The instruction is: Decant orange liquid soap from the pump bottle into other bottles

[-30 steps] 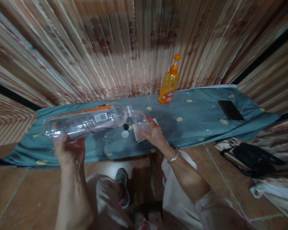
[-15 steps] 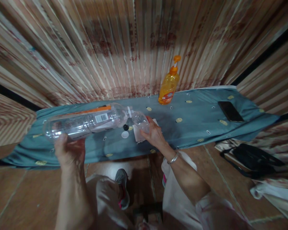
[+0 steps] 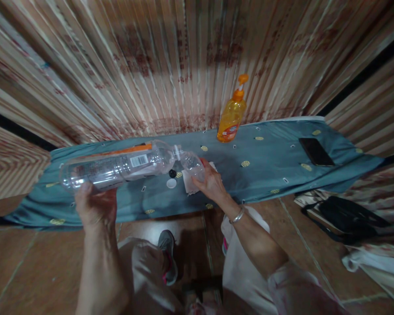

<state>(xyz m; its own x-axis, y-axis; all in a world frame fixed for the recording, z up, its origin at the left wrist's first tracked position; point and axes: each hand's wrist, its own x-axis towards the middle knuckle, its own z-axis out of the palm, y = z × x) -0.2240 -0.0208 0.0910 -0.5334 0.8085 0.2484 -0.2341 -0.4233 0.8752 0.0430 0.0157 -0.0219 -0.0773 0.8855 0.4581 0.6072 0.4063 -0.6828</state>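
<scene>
My left hand (image 3: 95,205) grips the base end of a large clear plastic bottle (image 3: 118,168) with an orange label, held nearly level with its mouth pointing right. The mouth meets a small clear bottle (image 3: 192,165) that my right hand (image 3: 212,183) holds above the blue-green cloth (image 3: 265,170). A white cap (image 3: 171,183) and a small black cap (image 3: 172,173) lie on the cloth just below the bottles. A white paper scrap (image 3: 188,186) sits under my right hand.
An orange pump bottle (image 3: 231,116) stands at the back against the striped curtain. A black phone (image 3: 315,152) lies at the right end of the cloth. A black bag (image 3: 344,218) sits on the tiled floor at right. My legs and shoes are below.
</scene>
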